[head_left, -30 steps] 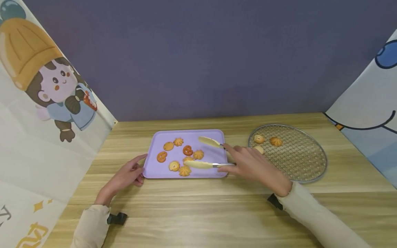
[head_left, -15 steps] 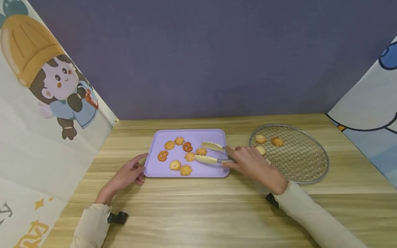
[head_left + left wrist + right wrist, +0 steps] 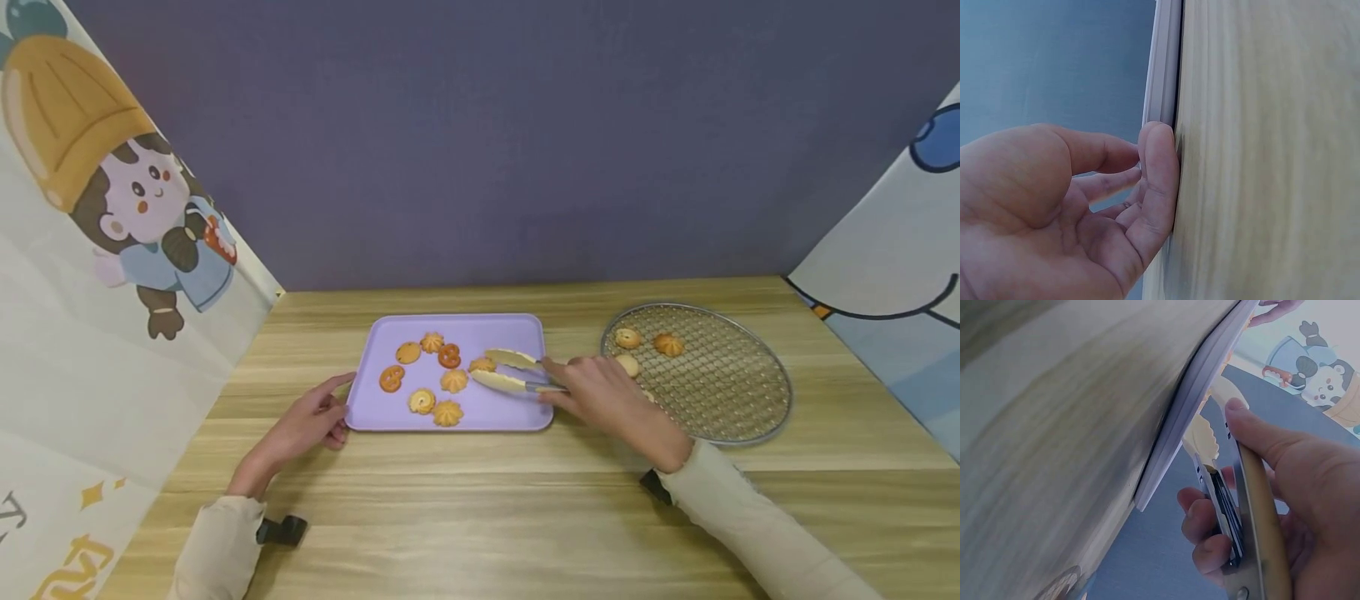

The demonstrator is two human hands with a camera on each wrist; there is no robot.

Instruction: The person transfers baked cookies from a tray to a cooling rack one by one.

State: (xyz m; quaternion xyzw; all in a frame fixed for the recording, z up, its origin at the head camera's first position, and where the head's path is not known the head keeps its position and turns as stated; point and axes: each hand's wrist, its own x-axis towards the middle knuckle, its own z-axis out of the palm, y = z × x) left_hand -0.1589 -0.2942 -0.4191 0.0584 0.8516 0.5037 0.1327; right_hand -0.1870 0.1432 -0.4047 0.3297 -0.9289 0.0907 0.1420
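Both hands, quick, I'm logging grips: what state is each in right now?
Left hand: closed, pinching the lavender tray at its edge.
Right hand: closed, holding the serving tongs, tips apart.

head view looking forward-down over wooden table (image 3: 450, 508); left wrist view peering close past left hand (image 3: 1066, 203), right wrist view close along tongs (image 3: 1267, 522), all three sharing lilac tray (image 3: 510, 414)

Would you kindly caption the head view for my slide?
Right hand holds tongs over cookies and pretzels on a lilac tray, which the left hand grips.
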